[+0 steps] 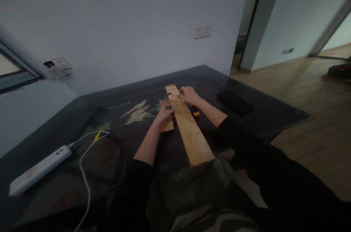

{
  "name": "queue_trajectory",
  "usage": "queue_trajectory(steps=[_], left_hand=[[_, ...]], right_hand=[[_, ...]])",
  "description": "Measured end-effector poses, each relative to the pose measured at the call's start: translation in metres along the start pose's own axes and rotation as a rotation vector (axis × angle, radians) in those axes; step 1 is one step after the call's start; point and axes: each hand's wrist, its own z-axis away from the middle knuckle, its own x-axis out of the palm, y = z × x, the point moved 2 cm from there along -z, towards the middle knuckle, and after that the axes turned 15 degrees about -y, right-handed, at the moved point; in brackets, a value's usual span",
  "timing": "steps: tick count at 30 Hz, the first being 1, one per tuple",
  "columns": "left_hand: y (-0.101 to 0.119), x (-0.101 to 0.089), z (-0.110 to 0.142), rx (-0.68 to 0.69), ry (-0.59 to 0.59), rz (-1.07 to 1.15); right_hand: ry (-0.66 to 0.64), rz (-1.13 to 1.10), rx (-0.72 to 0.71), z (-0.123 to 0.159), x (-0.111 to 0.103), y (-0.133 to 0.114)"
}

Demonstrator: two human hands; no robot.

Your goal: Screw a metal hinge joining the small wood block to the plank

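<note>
A long pale wooden board (190, 133) lies on a dark glass-topped table (131, 140), its near end jutting over the edge toward my lap. My left hand (165, 113) rests at the board's left edge with fingers curled, over a smaller wooden piece (168, 126) lying beside the board. My right hand (188, 95) sits on the board's far part, fingers bent and pressing down on it. A small yellow and black object (195, 111) lies just right of the board, by my right wrist.
A white power bank (38, 170) with a white cable (85, 166) lies at the left of the table. A dark phone (234, 101) rests at the right. The wall stands behind the table, wooden floor (309, 115) to the right.
</note>
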Motion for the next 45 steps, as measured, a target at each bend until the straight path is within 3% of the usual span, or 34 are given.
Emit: queue_trajectory(steps=[4, 7, 14, 29, 35, 40, 45], left_hand=[[0.000, -0.001, -0.001, -0.008, -0.004, -0.010], [0.000, -0.001, -0.001, -0.017, -0.002, -0.014], [0.001, -0.001, 0.001, -0.005, -0.012, 0.002], [0.002, -0.002, 0.003, -0.023, -0.051, 0.044], [0.004, -0.001, 0.003, -0.045, -0.039, 0.020], [0.004, -0.001, 0.003, -0.038, -0.030, 0.014], [0.004, 0.000, 0.002, -0.046, -0.032, 0.019]], right_hand=[[-0.026, 0.031, 0.114, 0.050, -0.002, 0.009], [-0.165, 0.062, 0.183, 0.069, 0.003, 0.008], [-0.329, 0.086, 0.256, 0.068, 0.004, 0.011], [-0.387, 0.091, 0.215, 0.068, 0.007, 0.015], [-0.225, 0.065, 0.221, 0.063, 0.005, 0.022], [-0.011, 0.013, 0.238, 0.059, -0.007, 0.033], [0.248, -0.193, 0.151, 0.059, -0.023, 0.039]])
